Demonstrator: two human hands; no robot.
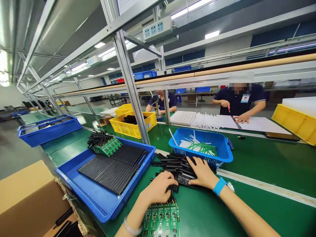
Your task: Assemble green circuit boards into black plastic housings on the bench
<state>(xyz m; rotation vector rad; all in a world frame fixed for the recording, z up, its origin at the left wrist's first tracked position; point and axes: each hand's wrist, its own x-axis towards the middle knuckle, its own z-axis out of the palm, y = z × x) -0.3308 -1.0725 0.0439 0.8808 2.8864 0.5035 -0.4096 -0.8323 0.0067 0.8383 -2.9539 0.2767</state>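
My left hand [161, 187] is curled over small black parts, just above a panel of green circuit boards [161, 219] with wires at its top edge. What its fingers close on is hidden. My right hand [203, 172] lies with fingers spread on a loose heap of long black plastic pieces [177, 163]. Its thumb is beside a black plastic case piece [185, 180]. Left of the heap, a blue tray [85, 194] holds tight rows of black strips [113, 169]. More green boards [107, 146] with black cables bunched on top sit at its far end.
Behind the heap stands a blue basket [176, 140] with green and white strips. Yellow bins [125, 128], an upright metal post [132, 85] and another blue tray [49, 131] are farther off. A cardboard box [27, 197] is at lower left. Two people work across the bench.
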